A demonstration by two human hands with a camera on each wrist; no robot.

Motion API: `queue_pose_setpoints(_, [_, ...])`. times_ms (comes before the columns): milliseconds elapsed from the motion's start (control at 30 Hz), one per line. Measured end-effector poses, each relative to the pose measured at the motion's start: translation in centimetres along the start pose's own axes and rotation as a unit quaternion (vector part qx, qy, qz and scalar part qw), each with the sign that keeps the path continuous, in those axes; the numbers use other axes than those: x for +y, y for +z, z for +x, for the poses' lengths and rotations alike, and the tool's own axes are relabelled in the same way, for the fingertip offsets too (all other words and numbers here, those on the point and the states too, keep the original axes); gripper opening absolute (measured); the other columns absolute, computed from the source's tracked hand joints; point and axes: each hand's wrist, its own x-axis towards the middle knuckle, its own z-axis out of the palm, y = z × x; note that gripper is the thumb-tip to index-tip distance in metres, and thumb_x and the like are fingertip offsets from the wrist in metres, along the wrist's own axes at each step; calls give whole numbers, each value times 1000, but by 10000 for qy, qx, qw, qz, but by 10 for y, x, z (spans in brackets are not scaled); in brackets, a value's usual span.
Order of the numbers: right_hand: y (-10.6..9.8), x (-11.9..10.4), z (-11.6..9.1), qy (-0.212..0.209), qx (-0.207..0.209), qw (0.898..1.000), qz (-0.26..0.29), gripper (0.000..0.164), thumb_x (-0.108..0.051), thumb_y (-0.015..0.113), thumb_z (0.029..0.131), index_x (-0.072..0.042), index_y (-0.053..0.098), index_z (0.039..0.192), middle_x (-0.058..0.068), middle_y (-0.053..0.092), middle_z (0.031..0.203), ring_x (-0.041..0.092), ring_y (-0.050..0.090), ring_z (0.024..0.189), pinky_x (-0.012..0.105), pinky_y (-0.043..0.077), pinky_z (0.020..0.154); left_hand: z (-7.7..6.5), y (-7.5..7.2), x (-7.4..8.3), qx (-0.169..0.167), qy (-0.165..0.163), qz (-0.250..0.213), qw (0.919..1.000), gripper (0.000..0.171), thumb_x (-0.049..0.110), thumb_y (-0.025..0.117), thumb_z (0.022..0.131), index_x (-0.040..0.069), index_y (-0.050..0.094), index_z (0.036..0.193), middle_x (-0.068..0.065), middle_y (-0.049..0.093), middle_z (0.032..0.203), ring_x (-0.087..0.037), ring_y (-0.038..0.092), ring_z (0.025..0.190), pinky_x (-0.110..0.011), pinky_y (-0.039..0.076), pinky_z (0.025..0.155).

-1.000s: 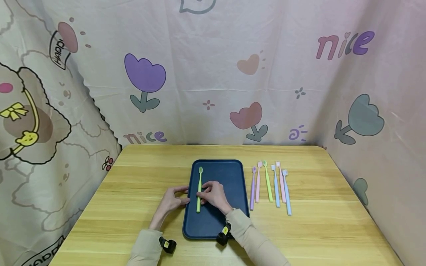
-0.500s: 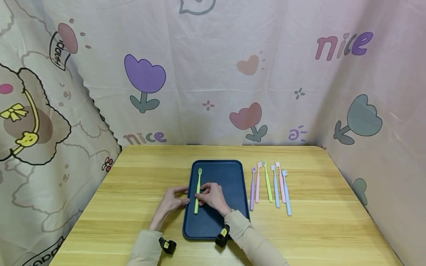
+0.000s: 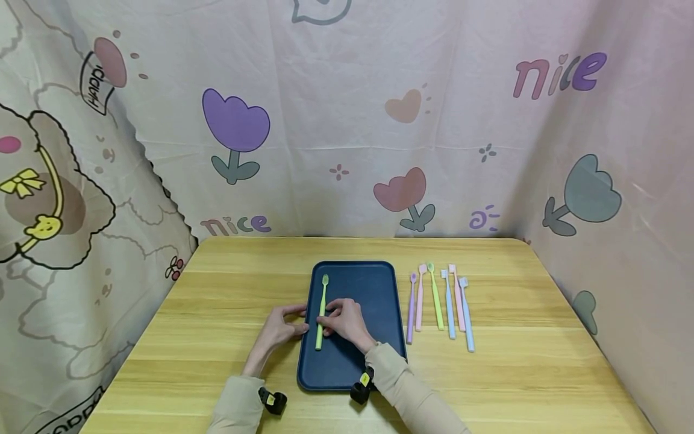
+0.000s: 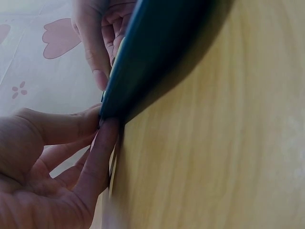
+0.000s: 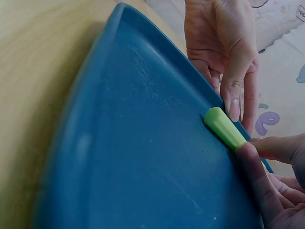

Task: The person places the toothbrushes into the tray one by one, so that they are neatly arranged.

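Observation:
My right hand [image 3: 347,319] pinches a light green toothbrush [image 3: 324,301] between thumb and fingers, around the middle of its handle. The toothbrush lies lengthwise along the left side of a dark blue tray [image 3: 368,283], its head toward the back. In the right wrist view the rounded end of the green handle [image 5: 224,125] sits against the tray floor near the rim. My left hand [image 3: 279,328] touches the tray's left edge with spread thumb and fingers. In the left wrist view those fingertips [image 4: 107,131] meet at the tray's side.
Right of the tray, several toothbrushes lie in a loose row: purple [image 3: 412,310], pink [image 3: 420,301], green [image 3: 436,301], blue [image 3: 449,307], another pink [image 3: 458,301] and another blue [image 3: 467,316]. The wooden table [image 3: 515,374] backs onto a printed cloth [image 3: 325,120].
My right hand has shifted slightly left with the green toothbrush, bringing it nearer the tray's left rim, and then nearly stopped. My left hand has stayed at the tray's edge.

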Motion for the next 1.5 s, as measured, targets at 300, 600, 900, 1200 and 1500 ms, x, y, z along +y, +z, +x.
queue_pose_setpoints(300, [-1,-1,0,-15,-3,10000,-1,34,-15,79,86,6,69,112,14,76,74,22,73,60,27,61,64,1,0,0,-31,42,13,10000,51,-5,70,87,-9,58,136,-31,64,125,-21,73,75,-34,62,71])
queue_pose_setpoints(600, [0,-2,0,97,-2,9999,-59,35,-16,78,87,4,69,113,11,76,73,16,72,58,27,61,66,5,0,-6,-7,88,129,9999,50,-6,68,87,-10,57,136,-32,64,123,-23,73,75,-34,62,69])
queue_pose_setpoints(900, [-1,-3,-1,96,7,9999,-27,38,-19,78,88,4,68,116,10,76,73,15,71,57,25,61,66,2,0,-3,58,-14,92,9999,50,-6,70,86,-8,58,135,-30,64,124,-23,74,77,-35,63,71])
queue_pose_setpoints(1200, [-19,0,-9,45,-62,9997,248,41,-19,76,89,5,66,121,14,76,76,20,73,60,28,62,69,0,0,-1,55,-34,-36,10000,51,-7,70,85,-9,58,135,-31,64,124,-24,74,80,-36,63,72])
queue_pose_setpoints(1500, [-55,7,-24,-213,166,9995,167,41,-16,76,90,7,65,122,19,75,86,21,73,63,30,61,61,0,1,0,116,-58,-12,9999,51,-8,72,84,-9,59,133,-29,66,122,-23,74,80,-36,63,71])
